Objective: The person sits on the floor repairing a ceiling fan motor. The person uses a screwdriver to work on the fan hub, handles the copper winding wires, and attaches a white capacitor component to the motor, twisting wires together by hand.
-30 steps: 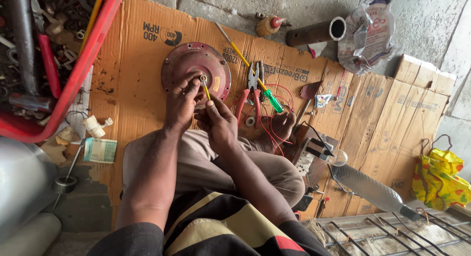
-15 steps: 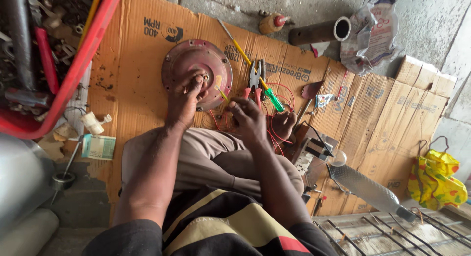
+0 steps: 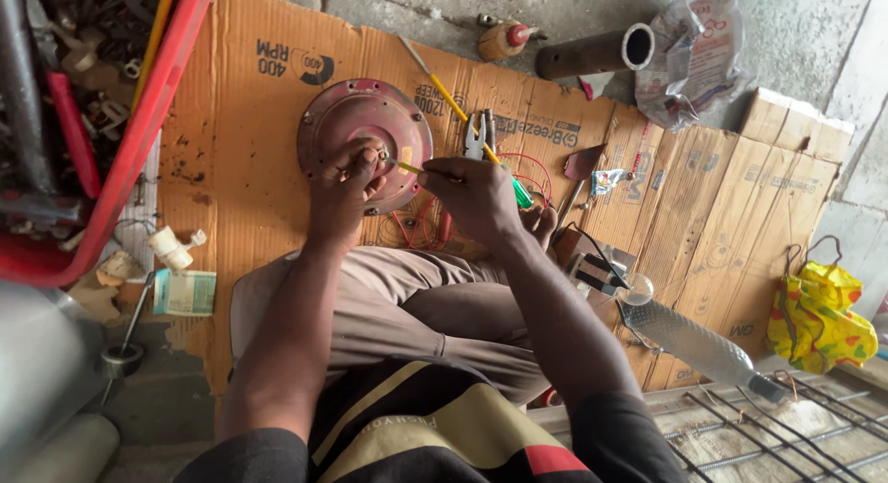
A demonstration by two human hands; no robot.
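Single head-worn view, looking steeply down from above the seated person's lap, close over the flattened cardboard sheet (image 3: 277, 113), facing the concrete wall beyond the sheet's far edge, both forearms entering from the bottom edge

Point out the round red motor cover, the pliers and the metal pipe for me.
round red motor cover (image 3: 347, 113): head view, upper left face of the disc.
pliers (image 3: 478, 131): head view, grey jaws.
metal pipe (image 3: 592, 54): head view, middle of the tube.

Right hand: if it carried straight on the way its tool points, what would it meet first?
Probably the left hand on the round red motor housing; the right hand aims its yellow-handled tool leftward there. Depth unclear.
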